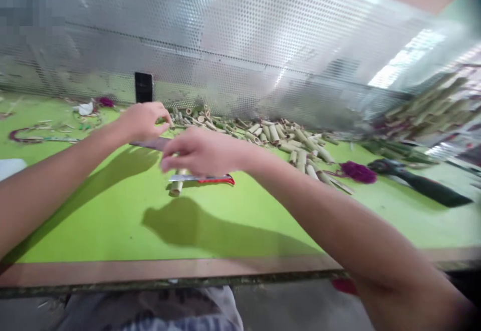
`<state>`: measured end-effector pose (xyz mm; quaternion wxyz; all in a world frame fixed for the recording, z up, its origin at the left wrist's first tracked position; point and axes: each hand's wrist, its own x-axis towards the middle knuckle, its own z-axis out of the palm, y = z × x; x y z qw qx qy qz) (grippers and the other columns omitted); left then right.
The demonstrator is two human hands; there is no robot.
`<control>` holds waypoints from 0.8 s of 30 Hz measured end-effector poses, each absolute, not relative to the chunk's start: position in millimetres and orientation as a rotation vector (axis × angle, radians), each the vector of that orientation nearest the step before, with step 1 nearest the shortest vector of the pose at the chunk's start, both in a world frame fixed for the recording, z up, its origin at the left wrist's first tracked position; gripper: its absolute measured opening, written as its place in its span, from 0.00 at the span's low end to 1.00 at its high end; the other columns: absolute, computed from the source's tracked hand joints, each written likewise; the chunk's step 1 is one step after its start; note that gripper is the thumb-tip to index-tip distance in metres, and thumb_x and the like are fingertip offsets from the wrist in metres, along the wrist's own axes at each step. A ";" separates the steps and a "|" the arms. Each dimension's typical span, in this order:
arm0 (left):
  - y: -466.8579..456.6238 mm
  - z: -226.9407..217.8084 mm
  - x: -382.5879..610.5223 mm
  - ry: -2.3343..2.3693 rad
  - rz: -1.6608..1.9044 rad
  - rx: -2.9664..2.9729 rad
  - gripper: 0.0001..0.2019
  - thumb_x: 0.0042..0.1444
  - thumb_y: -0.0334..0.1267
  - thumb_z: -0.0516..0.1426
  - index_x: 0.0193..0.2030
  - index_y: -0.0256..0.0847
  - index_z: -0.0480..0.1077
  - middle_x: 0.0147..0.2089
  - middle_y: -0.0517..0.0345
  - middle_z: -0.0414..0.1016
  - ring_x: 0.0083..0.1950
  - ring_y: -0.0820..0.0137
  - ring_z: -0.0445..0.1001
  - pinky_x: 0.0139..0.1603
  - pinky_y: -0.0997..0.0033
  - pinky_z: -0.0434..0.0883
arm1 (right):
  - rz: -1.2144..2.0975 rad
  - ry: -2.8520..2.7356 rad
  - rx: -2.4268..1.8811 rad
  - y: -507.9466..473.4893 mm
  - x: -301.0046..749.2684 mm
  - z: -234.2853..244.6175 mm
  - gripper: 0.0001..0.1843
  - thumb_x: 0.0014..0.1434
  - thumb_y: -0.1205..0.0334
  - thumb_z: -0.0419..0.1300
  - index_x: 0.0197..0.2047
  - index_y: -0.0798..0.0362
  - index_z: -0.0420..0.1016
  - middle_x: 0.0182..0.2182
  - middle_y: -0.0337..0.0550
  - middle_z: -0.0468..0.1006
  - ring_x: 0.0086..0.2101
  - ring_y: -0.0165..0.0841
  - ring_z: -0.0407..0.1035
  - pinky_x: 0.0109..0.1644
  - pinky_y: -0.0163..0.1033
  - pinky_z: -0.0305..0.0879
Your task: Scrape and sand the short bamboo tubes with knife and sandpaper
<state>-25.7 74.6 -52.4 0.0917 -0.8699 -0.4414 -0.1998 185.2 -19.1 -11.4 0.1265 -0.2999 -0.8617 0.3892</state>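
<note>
My left hand reaches to the near end of a long pile of short bamboo tubes on the green table top. Its fingers are pinched together at the pile, and what they hold is blurred. My right hand hovers in the middle with fingers curled round a short bamboo piece that sticks out below it. A red-handled tool with a metal blade lies just under this hand. A flat dark strip shows between the two hands.
A perforated metal panel walls off the back, with a small black object against it. A purple bundle, a dark-handled tool and longer bamboo sticks lie at the right. Scraps litter the far left. A wooden edge runs along the front.
</note>
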 end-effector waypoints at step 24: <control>9.9 -116.2 -15.7 -1.324 -0.456 -3.356 0.48 0.45 0.58 0.69 0.70 0.43 0.58 0.71 0.43 0.61 0.69 0.46 0.62 0.69 0.49 0.59 | -0.202 -2.732 -0.930 -12.5 232.2 -106.9 0.13 0.70 0.58 0.53 0.45 0.57 0.74 0.39 0.50 0.80 0.38 0.38 0.71 0.44 0.42 0.62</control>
